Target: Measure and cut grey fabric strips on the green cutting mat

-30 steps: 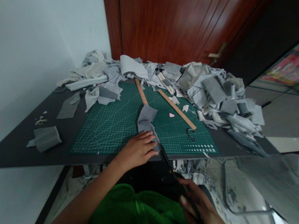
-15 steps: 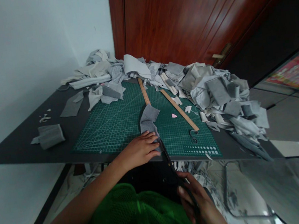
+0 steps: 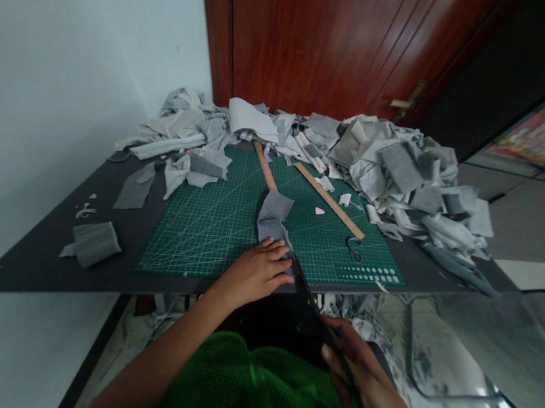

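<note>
My left hand (image 3: pixel 258 273) lies flat with its fingers outstretched, pressing a strip of grey fabric (image 3: pixel 274 214) onto the green cutting mat (image 3: pixel 196 226) near the table's front edge. In my right hand (image 3: pixel 367 368), below that edge, are the handles of long dark scissors (image 3: pixel 310 297). Their blades point away from me along the strip's right side, close to my left fingertips. How far the blades are apart is hard to make out. One wooden ruler (image 3: pixel 264 165) runs behind the fabric, and another wooden ruler (image 3: pixel 329 200) lies to the right.
Fabric scraps (image 3: pixel 365 149) pile up along the back and right. A dark curved tool (image 3: pixel 353 249) and a small pink piece (image 3: pixel 320 211) rest on the mat. Folded grey cloth (image 3: pixel 96 243) sits at the left. A wooden door (image 3: pixel 312 40) stands behind; more scraps lie below.
The scissors handles have come closer together in my right hand, and the blades have shifted slightly. My left hand stays on the fabric. The whole view has shifted a little.
</note>
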`<state>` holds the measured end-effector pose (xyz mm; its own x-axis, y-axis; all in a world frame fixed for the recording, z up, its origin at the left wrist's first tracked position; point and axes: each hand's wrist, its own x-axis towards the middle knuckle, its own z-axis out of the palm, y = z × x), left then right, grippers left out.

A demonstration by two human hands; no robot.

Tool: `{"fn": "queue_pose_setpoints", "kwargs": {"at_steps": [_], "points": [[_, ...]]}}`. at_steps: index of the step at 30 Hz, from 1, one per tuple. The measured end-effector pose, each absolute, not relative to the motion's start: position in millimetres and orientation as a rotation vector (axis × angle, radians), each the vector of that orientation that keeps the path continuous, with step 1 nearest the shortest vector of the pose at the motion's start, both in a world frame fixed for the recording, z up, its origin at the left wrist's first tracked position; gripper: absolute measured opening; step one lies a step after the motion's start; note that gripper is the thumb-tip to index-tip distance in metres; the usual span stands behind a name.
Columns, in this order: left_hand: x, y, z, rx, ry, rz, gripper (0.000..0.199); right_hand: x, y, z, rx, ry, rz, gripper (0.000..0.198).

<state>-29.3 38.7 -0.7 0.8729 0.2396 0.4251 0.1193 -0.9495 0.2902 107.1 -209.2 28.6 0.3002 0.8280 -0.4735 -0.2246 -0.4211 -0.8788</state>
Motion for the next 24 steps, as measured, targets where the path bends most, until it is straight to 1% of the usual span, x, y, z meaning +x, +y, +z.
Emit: {"fn": "queue_pose_setpoints", "kwargs": {"at_steps": [14, 24], "points": [[-29.4, 37.8, 0.2, 2.767, 0.289, 0.667, 0.031, 104.3, -213.7, 23.6, -1.549, -0.484, 1.341, 0.066], [-25.6, 38.0, -2.3, 2.657, 0.326, 0.706, 0.022, 102.8, -215.8, 24.0, -1.564, -0.493, 1.319, 0.068]]}}
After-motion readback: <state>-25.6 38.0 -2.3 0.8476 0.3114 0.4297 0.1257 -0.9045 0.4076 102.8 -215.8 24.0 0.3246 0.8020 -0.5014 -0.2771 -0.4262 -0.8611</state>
